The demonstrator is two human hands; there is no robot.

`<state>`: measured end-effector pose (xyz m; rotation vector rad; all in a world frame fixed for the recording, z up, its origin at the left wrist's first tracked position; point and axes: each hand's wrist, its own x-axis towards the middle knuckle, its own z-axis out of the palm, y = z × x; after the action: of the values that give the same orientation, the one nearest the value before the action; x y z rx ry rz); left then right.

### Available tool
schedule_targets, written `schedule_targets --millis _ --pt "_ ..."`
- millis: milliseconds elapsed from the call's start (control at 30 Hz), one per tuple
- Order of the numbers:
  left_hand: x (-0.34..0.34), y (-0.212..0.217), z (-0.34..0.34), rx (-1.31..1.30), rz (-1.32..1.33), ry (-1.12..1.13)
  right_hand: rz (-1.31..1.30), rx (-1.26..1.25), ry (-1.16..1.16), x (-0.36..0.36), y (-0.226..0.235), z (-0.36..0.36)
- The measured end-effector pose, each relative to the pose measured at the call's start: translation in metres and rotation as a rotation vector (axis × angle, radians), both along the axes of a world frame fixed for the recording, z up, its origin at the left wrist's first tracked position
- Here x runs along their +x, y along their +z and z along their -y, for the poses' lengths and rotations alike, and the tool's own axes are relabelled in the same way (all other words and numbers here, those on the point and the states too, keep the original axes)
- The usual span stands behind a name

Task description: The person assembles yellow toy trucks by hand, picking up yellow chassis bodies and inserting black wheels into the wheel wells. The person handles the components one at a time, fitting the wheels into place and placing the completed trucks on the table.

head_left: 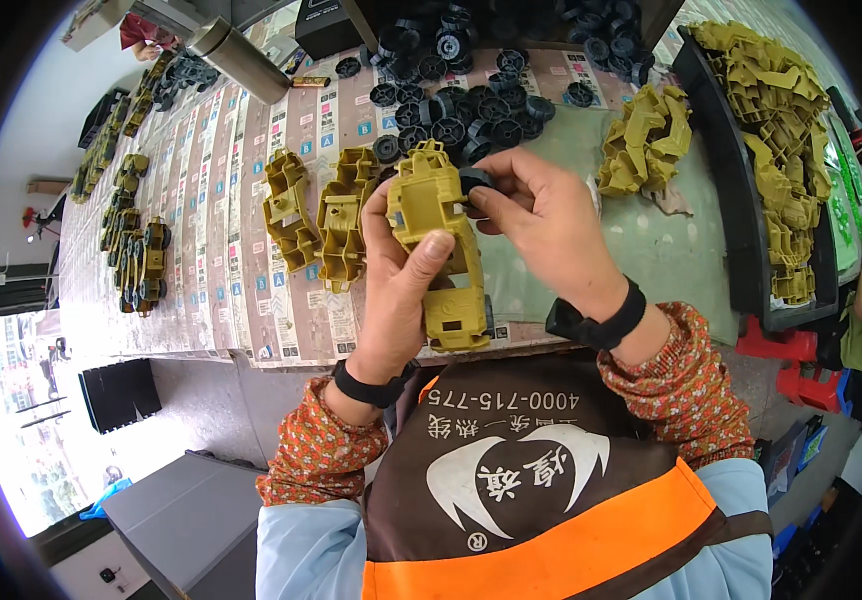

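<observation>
The left hand is rising from the lower edge with the wrist bent back, its fingers wrapped round a mustard-yellow toy vehicle body and its thumb pressing flat across the body's side — a firm grip, holding the piece upright above the counter edge. The right hand is coming in from the right with the forearm angled across, its fingertips pinching one black wheel and holding it against the upper right side of the body. So the body is sitting in the left palm, and the wheel is touching it just at the right hand's fingertips. Each wrist is wearing a dark band.

Just left of the hands, two more yellow bodies are lying side by side on the counter, close to each other. Beyond the hands a loose heap of black wheels is spreading out — too many to count. To the right, a small pile of yellow parts is resting on the green surface, and a dark tray is holding many more. Far left, a row of finished vehicles with wheels fitted is lining the counter; their number cannot be told.
</observation>
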<state>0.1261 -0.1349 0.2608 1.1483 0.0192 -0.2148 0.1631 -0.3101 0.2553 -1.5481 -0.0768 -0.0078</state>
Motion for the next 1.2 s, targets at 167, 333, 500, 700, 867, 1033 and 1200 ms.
schedule_targets --millis 167,333,500,700,867,1033,1200 --pt "-0.005 0.001 0.005 0.053 0.073 0.054 -0.018 0.084 -0.042 -0.011 0.001 -0.01" --pt "-0.008 -0.008 0.007 0.029 0.123 0.086 0.03 0.046 -0.072 -0.013 -0.008 -0.012" --pt "-0.007 -0.005 0.007 0.032 0.152 0.069 -0.022 0.068 -0.069 -0.02 -0.006 -0.014" --pt "-0.008 -0.01 0.006 0.089 0.176 0.077 -0.064 0.084 -0.071 -0.019 -0.005 -0.013" --pt "-0.01 -0.013 0.007 0.1 0.178 0.109 -0.079 0.065 -0.06 -0.017 -0.003 -0.011" --pt "-0.009 -0.014 0.006 0.116 0.187 0.097 -0.011 0.005 -0.065 -0.023 0.0 -0.015" --pt "-0.009 -0.023 -0.001 0.286 0.217 0.085 0.143 -0.045 0.045 -0.036 0.002 -0.016"
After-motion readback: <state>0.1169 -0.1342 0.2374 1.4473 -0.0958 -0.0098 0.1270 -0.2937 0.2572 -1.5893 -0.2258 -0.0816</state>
